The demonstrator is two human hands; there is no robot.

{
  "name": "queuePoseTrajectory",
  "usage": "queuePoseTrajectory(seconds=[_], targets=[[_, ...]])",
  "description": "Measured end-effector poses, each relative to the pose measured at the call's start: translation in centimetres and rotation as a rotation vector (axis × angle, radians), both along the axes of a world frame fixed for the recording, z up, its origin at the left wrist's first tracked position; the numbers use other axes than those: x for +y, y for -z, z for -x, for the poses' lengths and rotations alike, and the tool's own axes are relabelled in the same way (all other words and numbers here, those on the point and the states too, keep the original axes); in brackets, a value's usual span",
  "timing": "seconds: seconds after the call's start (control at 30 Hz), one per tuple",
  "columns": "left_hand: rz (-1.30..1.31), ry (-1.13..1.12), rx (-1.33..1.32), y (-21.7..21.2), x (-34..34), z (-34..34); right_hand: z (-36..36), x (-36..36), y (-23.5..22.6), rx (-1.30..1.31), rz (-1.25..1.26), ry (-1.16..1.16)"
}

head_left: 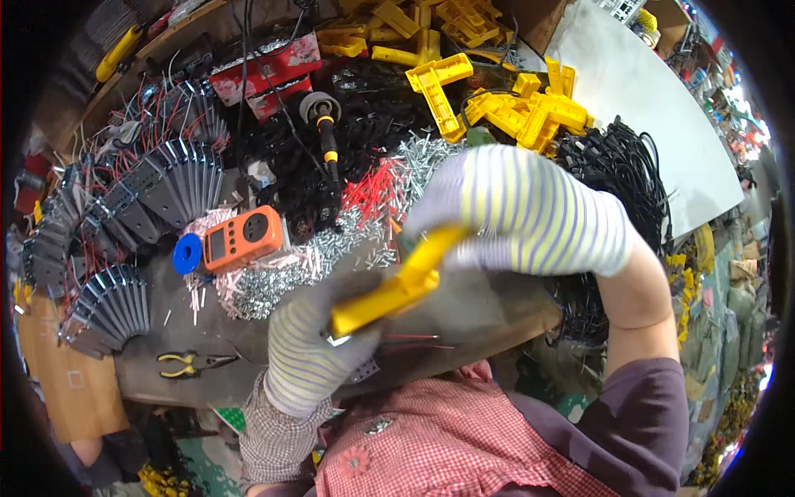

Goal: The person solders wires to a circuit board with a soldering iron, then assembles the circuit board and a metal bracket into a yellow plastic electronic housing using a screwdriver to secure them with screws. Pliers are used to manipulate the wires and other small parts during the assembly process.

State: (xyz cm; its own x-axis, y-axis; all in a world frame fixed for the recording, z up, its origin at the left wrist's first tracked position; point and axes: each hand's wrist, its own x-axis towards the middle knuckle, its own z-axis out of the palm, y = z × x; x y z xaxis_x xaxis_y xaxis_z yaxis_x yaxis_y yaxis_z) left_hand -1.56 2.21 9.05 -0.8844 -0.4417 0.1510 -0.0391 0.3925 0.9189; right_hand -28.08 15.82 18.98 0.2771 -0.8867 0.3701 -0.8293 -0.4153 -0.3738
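Note:
A yellow plastic housing point(385, 302), bent like an L and blurred by motion, is held over the middle of the bench. My left hand point(310, 348), in a striped knit glove, is closed around its lower end. My right hand point(522, 207), gloved alike, is closed at the upper end; its fingertips are smeared. A small dark metal plate point(363, 371) shows beside my left hand, with thin red wires point(414, 337) close by. Below my right hand lie piles of silver screws point(356, 240) and red sleeved pieces point(373, 189).
An orange meter point(244, 238) and blue spool point(188, 253) sit left of the screws. Further left are grey metal cases point(157, 186) with red wires, and yellow-handled pliers point(195, 363). Behind are a screwdriver point(327, 137) and yellow housings point(530, 112); black cables point(617, 166) lie right.

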Motion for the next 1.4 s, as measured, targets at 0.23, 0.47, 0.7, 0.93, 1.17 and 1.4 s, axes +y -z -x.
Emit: queuePoseTrajectory(seconds=[0.23,0.47,0.7,0.93,1.17,1.4], targets=[[-0.362,-0.455,0.158,6.1,0.0,-5.5,4.9,0.3,14.9,0.923,-0.383,0.554],[-0.498,-0.513,0.264,7.3,-0.4,-6.0,3.3,-2.3,16.8,0.879,-0.261,0.344],[-0.605,-0.443,0.316,7.5,-1.0,-7.1,-1.2,-3.2,11.2,0.310,0.015,0.349],[-0.226,-0.380,0.275,7.1,-1.1,-7.1,-8.4,-6.2,8.1,0.471,0.220,0.074],[0.062,-0.285,0.178,7.2,-2.2,-7.5,-10.1,-6.7,7.6,0.614,0.245,-0.032],[-0.574,-0.366,0.306,7.9,-1.2,-7.3,-9.9,-6.4,7.0,0.347,0.369,-0.107]])
